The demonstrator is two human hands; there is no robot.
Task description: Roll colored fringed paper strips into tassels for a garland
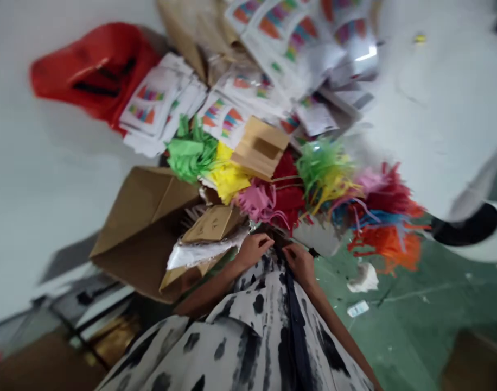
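Note:
The view is tilted and blurred. My left hand (pixel 253 248) and my right hand (pixel 299 262) meet close to my body, above my black-and-white patterned garment (pixel 256 331). Both have their fingers curled at a dark strap (pixel 291 304) that runs down the garment; what they pinch is too blurred to name. Just beyond my hands lies a heap of coloured paper tassels (pixel 289 184) in green, yellow, pink, red and orange.
An open brown cardboard box (pixel 138 228) lies at the left. Stacks of white printed packets (pixel 163 103) and a red plastic bag (pixel 94 70) sit on the white table farther off. Green floor (pixel 415 315) with paper scraps shows at the right.

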